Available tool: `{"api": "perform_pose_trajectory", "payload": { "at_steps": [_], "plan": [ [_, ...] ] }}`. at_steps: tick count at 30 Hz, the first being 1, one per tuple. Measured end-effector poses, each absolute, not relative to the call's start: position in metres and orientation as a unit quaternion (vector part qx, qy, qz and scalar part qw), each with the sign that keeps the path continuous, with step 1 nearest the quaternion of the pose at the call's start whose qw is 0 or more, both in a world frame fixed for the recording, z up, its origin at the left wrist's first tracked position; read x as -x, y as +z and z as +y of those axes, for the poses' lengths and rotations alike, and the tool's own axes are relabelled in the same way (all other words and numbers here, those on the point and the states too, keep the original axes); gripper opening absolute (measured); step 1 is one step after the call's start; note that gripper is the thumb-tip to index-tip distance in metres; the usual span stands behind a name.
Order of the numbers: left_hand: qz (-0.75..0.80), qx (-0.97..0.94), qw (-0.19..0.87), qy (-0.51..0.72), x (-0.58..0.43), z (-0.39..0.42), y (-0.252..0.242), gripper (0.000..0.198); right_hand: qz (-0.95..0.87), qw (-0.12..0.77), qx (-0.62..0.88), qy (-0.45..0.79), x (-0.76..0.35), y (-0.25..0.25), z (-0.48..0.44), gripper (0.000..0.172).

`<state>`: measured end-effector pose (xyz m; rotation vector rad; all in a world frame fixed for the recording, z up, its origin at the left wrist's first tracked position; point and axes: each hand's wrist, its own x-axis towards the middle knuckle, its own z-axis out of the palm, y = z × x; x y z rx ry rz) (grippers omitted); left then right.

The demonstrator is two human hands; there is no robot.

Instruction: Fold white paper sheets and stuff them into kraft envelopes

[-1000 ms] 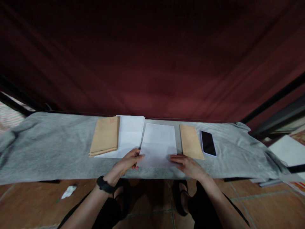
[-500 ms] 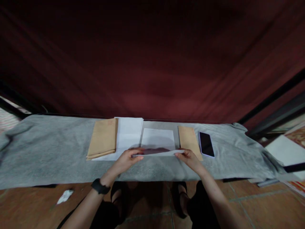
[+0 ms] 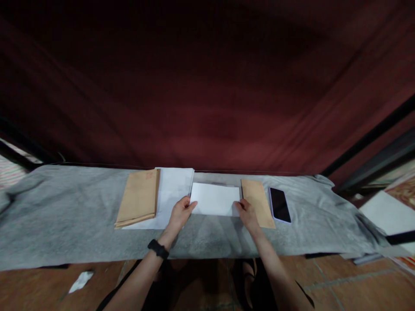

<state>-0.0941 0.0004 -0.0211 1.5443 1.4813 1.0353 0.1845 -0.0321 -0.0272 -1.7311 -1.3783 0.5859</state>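
A sheet of white paper (image 3: 215, 199), seemingly folded over, is spread between my two hands above the grey cloth. My left hand (image 3: 180, 211) pinches its left edge, thumb on top. At the right edge, my right hand (image 3: 247, 212) grips the paper with the fingers closed. A single brown envelope (image 3: 258, 203) lies just beyond my right hand. To the left, a stack of brown envelopes (image 3: 138, 194) rests partly on a pile of white sheets (image 3: 175, 185). Whether the held paper touches the cloth I cannot tell.
A phone (image 3: 280, 204) with a purple edge lies right of the single envelope. Grey cloth (image 3: 81, 216) covers the narrow bench. A dark red curtain (image 3: 207, 108) hangs behind it. On the tiled floor lies a crumpled white tissue (image 3: 81, 281).
The paper, seen nearly edge-on before, now lies flatter with its white face showing. Both hands have moved away from my body, still holding it. The view has tilted slightly upward.
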Motion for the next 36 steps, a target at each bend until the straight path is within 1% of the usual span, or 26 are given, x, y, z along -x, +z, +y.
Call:
{"api": "perform_pose_trajectory", "payload": {
  "at_steps": [2,4,6,10,13,17,21,24,28,32,34,36],
  "plan": [
    [0.618,-0.616,0.311,0.376,0.09,0.003,-0.022,0.022,-0.555,0.377,0.714,0.202,-0.18,-0.027,-0.031,0.033],
    [0.656,-0.623,0.264,0.335,0.084,0.004,-0.02,0.014,-0.563,0.312,0.749,0.159,-0.176,-0.025,-0.03,0.031],
    [0.691,-0.616,0.234,0.298,0.078,0.004,-0.017,0.019,-0.563,0.252,0.777,0.126,-0.173,-0.022,-0.028,0.03],
    [0.732,-0.597,0.213,0.25,0.067,0.006,-0.007,0.038,-0.567,0.185,0.799,0.082,-0.166,-0.02,-0.024,0.031],
    [0.747,-0.591,0.204,0.227,0.061,0.008,-0.001,0.043,-0.573,0.15,0.805,0.041,-0.16,-0.022,-0.022,0.034],
    [0.757,-0.602,0.168,0.191,0.056,0.009,0.001,0.043,-0.574,0.127,0.809,0.005,-0.152,-0.027,-0.022,0.039],
    [0.758,-0.626,0.099,0.151,0.051,0.008,-0.007,0.043,-0.585,0.116,0.802,-0.007,-0.147,-0.03,-0.023,0.04],
    [0.746,-0.647,0.066,0.146,0.05,0.007,-0.014,0.044,-0.592,0.122,0.796,-0.02,-0.146,-0.031,-0.024,0.042],
    [0.728,-0.668,0.066,0.139,0.05,0.006,-0.017,0.044,-0.608,0.18,0.771,-0.052,-0.143,-0.033,-0.022,0.049],
    [0.715,-0.683,0.069,0.13,0.05,0.005,-0.012,0.043,-0.684,0.252,0.684,-0.032,-0.131,-0.043,-0.019,0.05],
    [0.711,-0.689,0.073,0.119,0.05,0.005,-0.011,0.043,-0.707,0.255,0.659,-0.028,-0.123,-0.051,-0.019,0.051],
    [0.708,-0.694,0.076,0.108,0.05,0.005,-0.01,0.042,-0.715,0.235,0.657,-0.036,-0.116,-0.059,-0.02,0.051]
  ]
}}
